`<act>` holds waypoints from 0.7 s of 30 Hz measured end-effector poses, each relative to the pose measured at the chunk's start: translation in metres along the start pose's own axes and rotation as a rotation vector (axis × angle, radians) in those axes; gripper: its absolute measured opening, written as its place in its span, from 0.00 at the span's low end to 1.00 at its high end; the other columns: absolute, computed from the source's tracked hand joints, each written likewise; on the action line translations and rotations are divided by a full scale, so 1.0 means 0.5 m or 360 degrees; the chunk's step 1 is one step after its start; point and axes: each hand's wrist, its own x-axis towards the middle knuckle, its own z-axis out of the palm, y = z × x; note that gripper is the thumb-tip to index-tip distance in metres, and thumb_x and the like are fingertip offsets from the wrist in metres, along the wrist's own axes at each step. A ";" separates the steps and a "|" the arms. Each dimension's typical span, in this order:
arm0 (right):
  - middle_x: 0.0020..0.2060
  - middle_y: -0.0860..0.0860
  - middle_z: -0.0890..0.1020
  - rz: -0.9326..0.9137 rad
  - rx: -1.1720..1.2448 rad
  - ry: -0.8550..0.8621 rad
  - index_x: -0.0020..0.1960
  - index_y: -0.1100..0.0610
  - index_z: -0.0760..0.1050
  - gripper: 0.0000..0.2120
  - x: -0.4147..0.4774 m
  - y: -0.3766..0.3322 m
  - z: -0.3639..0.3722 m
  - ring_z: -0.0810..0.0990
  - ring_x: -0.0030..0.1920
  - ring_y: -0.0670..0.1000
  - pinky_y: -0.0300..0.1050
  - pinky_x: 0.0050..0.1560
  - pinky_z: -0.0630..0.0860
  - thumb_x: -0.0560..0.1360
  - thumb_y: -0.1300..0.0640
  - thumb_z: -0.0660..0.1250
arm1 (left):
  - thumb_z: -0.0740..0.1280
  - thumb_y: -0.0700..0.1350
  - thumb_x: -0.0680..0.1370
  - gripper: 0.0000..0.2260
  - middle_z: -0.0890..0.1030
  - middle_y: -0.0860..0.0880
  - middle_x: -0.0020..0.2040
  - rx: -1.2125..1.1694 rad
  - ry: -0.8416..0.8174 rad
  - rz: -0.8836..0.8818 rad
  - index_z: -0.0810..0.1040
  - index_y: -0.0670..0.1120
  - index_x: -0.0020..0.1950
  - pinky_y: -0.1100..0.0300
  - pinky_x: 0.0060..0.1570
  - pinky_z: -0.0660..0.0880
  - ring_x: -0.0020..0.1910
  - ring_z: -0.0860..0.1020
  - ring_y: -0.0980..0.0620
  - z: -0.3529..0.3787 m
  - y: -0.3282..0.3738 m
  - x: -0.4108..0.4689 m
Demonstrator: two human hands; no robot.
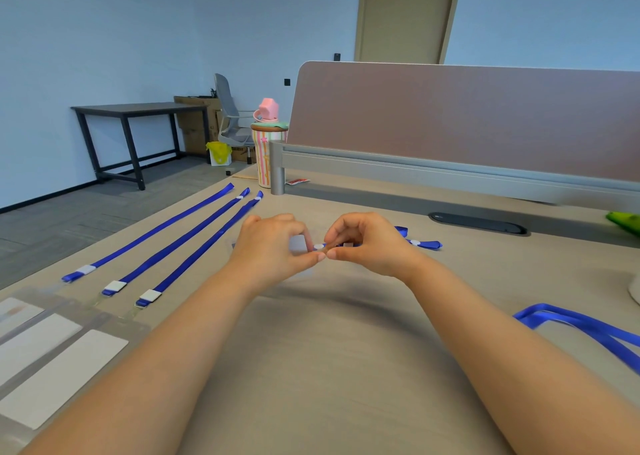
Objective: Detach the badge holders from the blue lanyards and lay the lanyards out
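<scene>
Three blue lanyards (180, 238) lie straight and side by side on the beige desk (311, 350), left of my hands. My left hand (273, 246) pinches a clear badge holder (298, 245), mostly hidden behind its fingers. My right hand (367, 243) pinches the end of a fourth blue lanyard (420, 244), whose strap trails right behind the hand. The two hands meet fingertip to fingertip at the lanyard's white snap. Several clear badge holders (52, 357) with white cards lie at the near left. Another blue lanyard (581, 326) loops at the right edge.
A brown divider panel (467, 115) on a metal rail stands along the desk's far side. A striped cup with a pink bottle (267, 142) sits at its left end. A dark cable slot (478, 223) and a green object (625, 220) lie at the right.
</scene>
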 end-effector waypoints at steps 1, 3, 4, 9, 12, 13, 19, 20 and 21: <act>0.40 0.54 0.83 0.0002 -0.0007 -0.0002 0.42 0.56 0.76 0.07 0.000 0.000 0.001 0.81 0.35 0.39 0.26 0.40 0.74 0.70 0.66 0.71 | 0.68 0.59 0.71 0.08 0.78 0.55 0.48 -0.0026 -0.0014 -0.0015 0.77 0.57 0.42 0.56 0.56 0.63 0.51 0.73 0.55 -0.003 0.000 0.000; 0.40 0.53 0.83 -0.0007 -0.0044 0.0002 0.44 0.57 0.76 0.07 -0.001 -0.001 0.003 0.81 0.36 0.39 0.26 0.41 0.74 0.71 0.66 0.70 | 0.69 0.58 0.71 0.07 0.78 0.55 0.46 -0.0081 -0.0041 -0.0055 0.80 0.57 0.44 0.55 0.56 0.65 0.50 0.73 0.55 -0.005 -0.001 0.000; 0.39 0.53 0.83 -0.0021 -0.0064 0.0012 0.43 0.56 0.76 0.07 -0.001 -0.002 0.005 0.80 0.36 0.38 0.27 0.41 0.74 0.71 0.66 0.70 | 0.69 0.58 0.71 0.08 0.78 0.54 0.45 -0.0097 -0.0060 -0.0074 0.81 0.56 0.45 0.54 0.55 0.67 0.49 0.73 0.55 -0.006 -0.002 0.001; 0.38 0.51 0.82 -0.0051 -0.0104 0.0040 0.41 0.52 0.69 0.13 -0.003 -0.007 0.010 0.77 0.35 0.44 0.33 0.39 0.73 0.70 0.66 0.70 | 0.69 0.57 0.71 0.09 0.76 0.56 0.42 -0.0110 -0.0161 -0.0141 0.82 0.56 0.48 0.53 0.53 0.71 0.49 0.73 0.54 -0.007 -0.001 0.002; 0.37 0.49 0.82 -0.0054 -0.0105 0.0053 0.40 0.51 0.66 0.15 -0.006 -0.010 0.008 0.72 0.32 0.45 0.30 0.33 0.69 0.70 0.65 0.70 | 0.68 0.57 0.72 0.09 0.78 0.55 0.47 -0.0070 -0.0162 -0.0136 0.82 0.57 0.49 0.54 0.56 0.68 0.52 0.72 0.54 -0.005 0.000 0.002; 0.37 0.49 0.82 -0.0051 -0.0106 0.0057 0.40 0.51 0.65 0.15 -0.006 -0.011 0.008 0.72 0.32 0.47 0.30 0.32 0.69 0.70 0.65 0.70 | 0.68 0.57 0.72 0.09 0.78 0.56 0.48 -0.0065 -0.0163 -0.0126 0.82 0.57 0.49 0.55 0.56 0.66 0.52 0.72 0.54 -0.003 0.001 0.002; 0.37 0.48 0.83 -0.0037 -0.0100 0.0079 0.41 0.50 0.65 0.16 -0.009 -0.013 0.007 0.75 0.37 0.50 0.37 0.37 0.72 0.70 0.65 0.70 | 0.67 0.53 0.74 0.09 0.81 0.54 0.53 -0.0131 -0.0239 -0.0159 0.81 0.55 0.52 0.50 0.61 0.69 0.56 0.73 0.53 0.004 0.005 0.004; 0.36 0.47 0.82 -0.0042 -0.0093 0.0085 0.41 0.50 0.64 0.16 -0.009 -0.014 0.007 0.75 0.37 0.50 0.38 0.38 0.72 0.70 0.65 0.70 | 0.67 0.53 0.74 0.09 0.82 0.54 0.53 -0.0141 -0.0243 -0.0161 0.81 0.55 0.52 0.50 0.61 0.70 0.56 0.74 0.53 0.004 0.005 0.004; 0.36 0.47 0.82 -0.0048 -0.0087 0.0092 0.41 0.50 0.64 0.16 -0.008 -0.014 0.008 0.75 0.37 0.51 0.39 0.38 0.72 0.70 0.65 0.70 | 0.67 0.53 0.74 0.08 0.82 0.54 0.53 -0.0151 -0.0235 -0.0163 0.82 0.55 0.51 0.50 0.60 0.70 0.56 0.73 0.52 0.004 0.005 0.005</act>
